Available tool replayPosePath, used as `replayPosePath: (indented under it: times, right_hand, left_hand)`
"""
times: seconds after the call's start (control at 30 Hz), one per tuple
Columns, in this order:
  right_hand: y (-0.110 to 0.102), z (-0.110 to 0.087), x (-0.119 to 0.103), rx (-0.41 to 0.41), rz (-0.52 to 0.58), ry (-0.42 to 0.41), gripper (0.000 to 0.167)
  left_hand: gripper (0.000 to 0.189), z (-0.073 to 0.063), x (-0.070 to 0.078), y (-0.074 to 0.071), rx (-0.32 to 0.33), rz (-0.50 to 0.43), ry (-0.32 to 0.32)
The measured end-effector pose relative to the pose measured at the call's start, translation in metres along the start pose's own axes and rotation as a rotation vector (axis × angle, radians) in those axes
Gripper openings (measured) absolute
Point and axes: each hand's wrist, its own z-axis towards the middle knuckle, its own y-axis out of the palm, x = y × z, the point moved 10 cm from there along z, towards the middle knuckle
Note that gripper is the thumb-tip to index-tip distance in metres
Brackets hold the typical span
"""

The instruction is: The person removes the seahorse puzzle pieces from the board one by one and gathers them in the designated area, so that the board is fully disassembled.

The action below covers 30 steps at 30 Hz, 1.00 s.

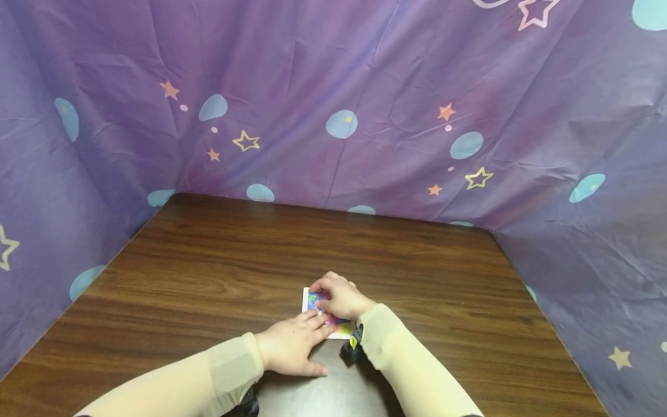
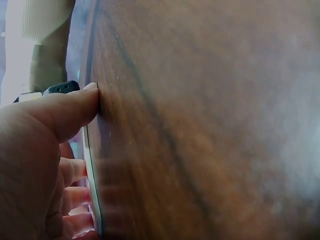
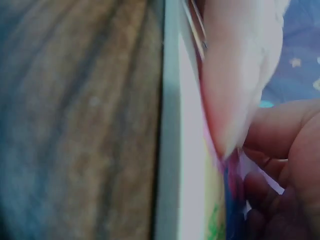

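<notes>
A small flat picture board [image 1: 305, 301] with a white border and a brightly coloured print lies on the table in the head view. My left hand [image 1: 296, 346] rests on its near left part with fingers stretched out, thumb on the table. Over the far part bends my right hand [image 1: 341, 296], thumb and fingertips down at the print; whether they pinch anything is hidden. Close up in the right wrist view, the board [image 3: 185, 165] shows edge-on, with blurred fingers [image 3: 235, 75] pressed on its print. The left wrist view shows the left thumb [image 2: 75, 107] against the wood.
The brown wood-grain table [image 1: 208, 255] stretches out around the board on all sides. Purple cloth [image 1: 292, 87] with stars and ovals hangs behind it and along both sides. A black strap [image 1: 352, 347] with a yellow mark sits at the right wrist.
</notes>
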Motion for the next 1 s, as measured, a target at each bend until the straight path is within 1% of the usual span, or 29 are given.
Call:
replayPosePath:
  times: [0.07,0.13,0.23,0.43,0.67,0.9,1.0]
  right_hand:
    - [0.0002,0.0000,-0.0040,-0.016,-0.049,-0.024,0.026]
    - [0.0010,0.0007,-0.0052,-0.031,-0.072,-0.030,0.026]
    - [0.0015,0.0014,-0.0046,-0.039,-0.076,-0.024,0.026]
    - [0.0018,0.0017,-0.0046,-0.026,-0.065,-0.010,0.026]
    - [0.0034,0.0029,-0.0039,-0.028,-0.036,0.075,0.025]
    - [0.0038,0.0063,-0.0002,-0.071,-0.002,0.152,0.025]
    - [0.0046,0.0073,0.0010,-0.083,0.016,0.165,0.025]
  left_hand:
    - [0.083,-0.0001,0.0001,0.0000,0.003,0.004,-0.001]
    - [0.083,-0.0003,0.0004,-0.0001,0.004,0.009,-0.002]
    - [0.083,0.0000,0.0008,-0.0003,0.005,0.010,0.000]
    - [0.083,0.0001,0.0009,-0.0004,0.002,0.012,-0.005]
    - [0.082,0.0004,0.0000,-0.0005,0.006,0.027,-0.005]
    - [0.082,0.0017,-0.0004,-0.0006,0.009,0.002,0.004]
    - [0.083,0.0018,-0.0005,0.0000,0.011,0.002,0.002]
